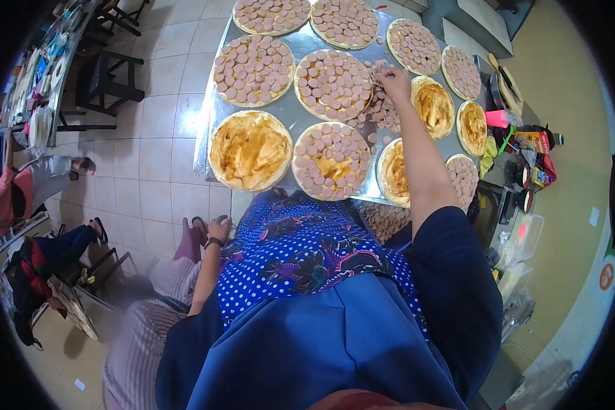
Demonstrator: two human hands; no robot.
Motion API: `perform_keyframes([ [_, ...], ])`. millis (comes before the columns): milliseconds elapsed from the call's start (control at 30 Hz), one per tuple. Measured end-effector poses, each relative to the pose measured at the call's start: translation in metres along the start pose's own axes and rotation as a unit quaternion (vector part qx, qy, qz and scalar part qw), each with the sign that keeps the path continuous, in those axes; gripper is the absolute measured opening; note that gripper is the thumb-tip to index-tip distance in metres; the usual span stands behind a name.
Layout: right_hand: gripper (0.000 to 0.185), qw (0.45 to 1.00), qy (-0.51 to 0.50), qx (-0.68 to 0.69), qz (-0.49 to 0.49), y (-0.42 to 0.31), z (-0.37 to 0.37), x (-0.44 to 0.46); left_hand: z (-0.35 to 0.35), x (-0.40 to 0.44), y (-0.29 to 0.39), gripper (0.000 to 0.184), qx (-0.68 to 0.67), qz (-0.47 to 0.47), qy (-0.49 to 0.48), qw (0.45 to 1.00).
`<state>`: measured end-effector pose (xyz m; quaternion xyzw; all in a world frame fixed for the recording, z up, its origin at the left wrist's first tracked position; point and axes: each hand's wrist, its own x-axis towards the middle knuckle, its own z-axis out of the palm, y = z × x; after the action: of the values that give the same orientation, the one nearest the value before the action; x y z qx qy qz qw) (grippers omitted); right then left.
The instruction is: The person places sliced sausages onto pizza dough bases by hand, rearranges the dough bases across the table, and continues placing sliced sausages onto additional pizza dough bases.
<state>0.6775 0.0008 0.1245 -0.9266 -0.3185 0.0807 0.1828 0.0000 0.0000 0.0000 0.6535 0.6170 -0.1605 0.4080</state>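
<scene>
My right hand reaches over the metal table, its fingers closed at a loose pile of sausage slices; what they pinch is too small to make out. Left of it lies a round base covered with slices. Nearer to me, another base has slices around its rim and bare sauce in the middle. A sauced base without slices is at the table's near left corner. My left hand hangs beside my apron, away from the table, fingers apart and holding nothing.
More round bases, some sliced-topped and some only sauced, fill the table. A black stool stands on the tiled floor. Other people sit at the left. A pink cup and packets are at the right.
</scene>
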Motion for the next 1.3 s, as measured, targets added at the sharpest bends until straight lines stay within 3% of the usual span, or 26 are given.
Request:
perform_keyframes([
  [100, 0.026, 0.994, 0.086, 0.023, -0.062, -0.010, -0.017, 0.008, -0.001, 0.029, 0.010, 0.042, -0.015, 0.005, 0.005, 1.000],
  [167, 0.023, 0.958, 0.030, 0.285, -0.015, -0.007, -0.027, -0.007, 0.001, 0.034, 0.006, 0.041, -0.015, 0.017, 0.001, 1.000],
  [333, 0.019, 0.904, -0.087, 0.417, 0.043, -0.026, -0.059, -0.098, -0.001, 0.033, 0.011, 0.040, -0.039, -0.006, 0.002, 0.999],
  [467, 0.012, 0.939, -0.259, 0.227, 0.004, -0.044, -0.054, -0.183, -0.004, 0.033, 0.006, 0.039, -0.039, -0.001, -0.008, 0.999],
  [600, 0.012, 0.951, -0.256, 0.166, -0.041, -0.057, -0.036, -0.221, -0.007, 0.031, 0.004, 0.039, -0.045, -0.006, -0.005, 0.999],
  [667, 0.013, 0.974, -0.190, 0.062, -0.107, -0.061, -0.033, -0.228, -0.010, 0.031, 0.003, 0.041, -0.030, -0.011, -0.010, 0.999],
  [800, 0.011, 0.972, -0.162, 0.131, -0.106, -0.062, -0.041, -0.232, -0.012, 0.035, -0.001, 0.042, -0.023, -0.016, -0.005, 1.000],
  [867, 0.011, 0.945, -0.242, 0.219, -0.025, -0.062, -0.044, -0.239, -0.011, 0.036, -0.007, 0.044, -0.004, -0.020, -0.012, 1.000],
  [967, 0.012, 0.956, -0.248, 0.152, -0.040, -0.061, -0.035, -0.251, -0.004, 0.043, -0.023, 0.044, -0.009, -0.017, -0.026, 0.999],
  [1033, 0.012, 0.966, -0.234, 0.072, -0.079, -0.065, -0.033, -0.253, -0.005, 0.039, -0.025, 0.044, -0.013, -0.026, -0.028, 0.999],
  [1100, 0.013, 0.975, -0.154, 0.007, -0.157, -0.068, -0.031, -0.253, -0.005, 0.036, -0.027, 0.044, -0.017, -0.034, -0.030, 0.999],
  [1200, 0.012, 0.981, -0.164, 0.058, -0.086, -0.071, -0.047, -0.234, -0.006, 0.035, -0.031, 0.043, -0.038, -0.038, -0.029, 0.998],
  [1300, 0.013, 0.994, -0.055, 0.085, -0.044, -0.025, -0.037, -0.172, -0.007, 0.031, -0.029, 0.042, -0.031, -0.042, -0.016, 0.999],
])
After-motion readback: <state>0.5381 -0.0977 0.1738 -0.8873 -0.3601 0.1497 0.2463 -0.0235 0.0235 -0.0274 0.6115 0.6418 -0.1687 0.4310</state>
